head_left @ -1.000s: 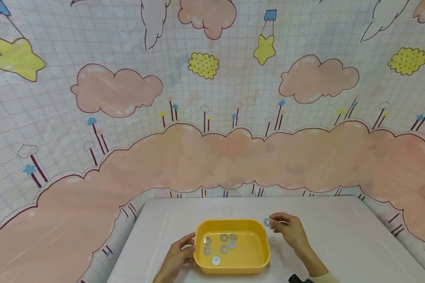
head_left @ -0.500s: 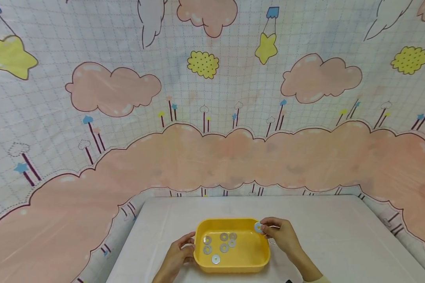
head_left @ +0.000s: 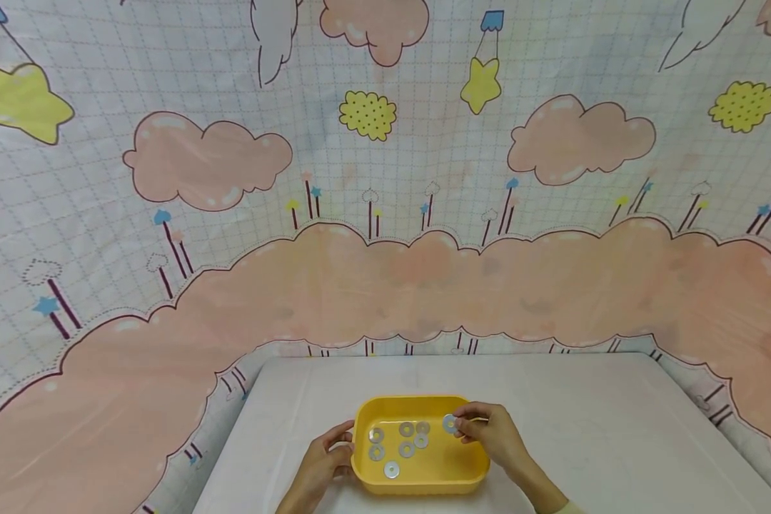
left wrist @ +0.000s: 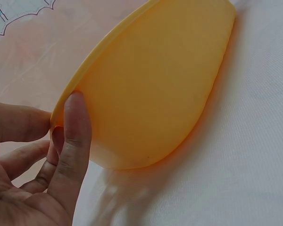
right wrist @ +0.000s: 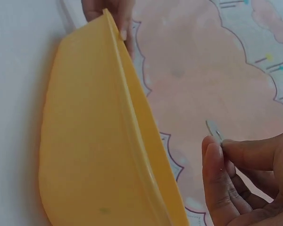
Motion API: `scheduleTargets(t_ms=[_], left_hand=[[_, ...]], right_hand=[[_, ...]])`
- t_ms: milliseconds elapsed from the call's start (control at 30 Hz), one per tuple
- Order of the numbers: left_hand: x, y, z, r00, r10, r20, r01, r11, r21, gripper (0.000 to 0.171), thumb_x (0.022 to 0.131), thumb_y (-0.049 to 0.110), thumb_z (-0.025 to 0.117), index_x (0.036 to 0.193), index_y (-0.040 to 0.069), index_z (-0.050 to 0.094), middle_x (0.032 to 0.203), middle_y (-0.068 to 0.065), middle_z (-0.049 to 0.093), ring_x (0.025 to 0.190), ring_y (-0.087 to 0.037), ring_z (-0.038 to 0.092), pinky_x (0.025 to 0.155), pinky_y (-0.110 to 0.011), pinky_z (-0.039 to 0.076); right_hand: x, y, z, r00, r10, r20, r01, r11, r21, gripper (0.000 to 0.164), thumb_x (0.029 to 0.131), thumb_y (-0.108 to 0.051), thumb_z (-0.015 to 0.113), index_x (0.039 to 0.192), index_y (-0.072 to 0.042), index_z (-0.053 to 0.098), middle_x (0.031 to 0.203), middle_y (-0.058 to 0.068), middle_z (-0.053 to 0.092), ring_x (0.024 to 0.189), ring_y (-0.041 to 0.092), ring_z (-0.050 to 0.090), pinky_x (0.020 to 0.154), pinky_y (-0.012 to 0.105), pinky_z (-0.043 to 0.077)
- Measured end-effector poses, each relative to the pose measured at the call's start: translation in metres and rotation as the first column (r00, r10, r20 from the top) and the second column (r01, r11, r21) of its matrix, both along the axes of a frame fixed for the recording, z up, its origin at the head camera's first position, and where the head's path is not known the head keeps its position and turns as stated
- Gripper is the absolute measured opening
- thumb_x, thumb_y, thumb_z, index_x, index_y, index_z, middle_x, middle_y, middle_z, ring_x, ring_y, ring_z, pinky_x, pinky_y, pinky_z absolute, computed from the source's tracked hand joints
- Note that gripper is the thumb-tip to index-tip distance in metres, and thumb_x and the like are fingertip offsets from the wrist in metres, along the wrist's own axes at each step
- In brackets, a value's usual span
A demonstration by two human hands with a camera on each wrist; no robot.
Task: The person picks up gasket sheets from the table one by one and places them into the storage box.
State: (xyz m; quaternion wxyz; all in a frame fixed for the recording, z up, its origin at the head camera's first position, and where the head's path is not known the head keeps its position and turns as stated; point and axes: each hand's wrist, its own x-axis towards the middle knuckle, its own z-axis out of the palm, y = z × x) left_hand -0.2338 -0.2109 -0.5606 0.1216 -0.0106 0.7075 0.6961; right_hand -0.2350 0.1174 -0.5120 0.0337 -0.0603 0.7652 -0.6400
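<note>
A yellow plastic tray [head_left: 420,486] stands on the white table, with several flat metal washers [head_left: 407,450] lying in it, mostly in its left half. At its left end my left hand [head_left: 321,462] holds the rim; the left wrist view shows the thumb [left wrist: 76,127] along the outer wall and the other fingers at the edge. My right hand [head_left: 496,432] is over the tray's right part, pinching one washer [head_left: 450,423] between thumb and fingertips. In the right wrist view this pinched washer [right wrist: 213,130] is seen nearly edge-on, above the rim.
The white tabletop [head_left: 591,414] spreads around the tray on all sides. Behind it hangs a cloth [head_left: 385,285] printed with clouds and stars.
My right hand has moved left with its washer, from beside the tray's right edge to over its inside. A washer seen on the table there earlier is now hidden. The left hand has stayed put.
</note>
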Motion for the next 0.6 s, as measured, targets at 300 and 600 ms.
scheduleTargets(t_ms=[300, 600], left_hand=[[0.002, 0.0, 0.002, 1.0, 0.003, -0.01, -0.003, 1.0, 0.002, 0.061, 0.089, 0.006, 0.06, 0.146, -0.004, 0.041, 0.114, -0.01, 0.051, 0.077, -0.012, 0.06, 0.064, -0.03, 0.059], [0.002, 0.0, 0.003, 1.0, -0.001, -0.01, 0.001, 1.0, -0.002, 0.061, 0.089, 0.006, 0.06, 0.146, -0.004, 0.041, 0.114, -0.01, 0.051, 0.078, -0.013, 0.06, 0.065, -0.029, 0.059]], right_hand=[[0.002, -0.015, -0.002, 0.997, 0.073, 0.002, -0.073, 0.997, -0.028, 0.02, 0.09, -0.003, 0.066, 0.105, 0.011, 0.067, 0.091, 0.012, 0.069, 0.075, 0.016, 0.069, 0.066, 0.025, 0.061], [-0.002, -0.027, -0.007, 0.99, 0.136, 0.033, -0.135, 0.99, -0.025, 0.019, 0.089, -0.001, 0.066, 0.103, 0.012, 0.067, 0.091, 0.013, 0.07, 0.072, 0.014, 0.07, 0.066, 0.026, 0.062]])
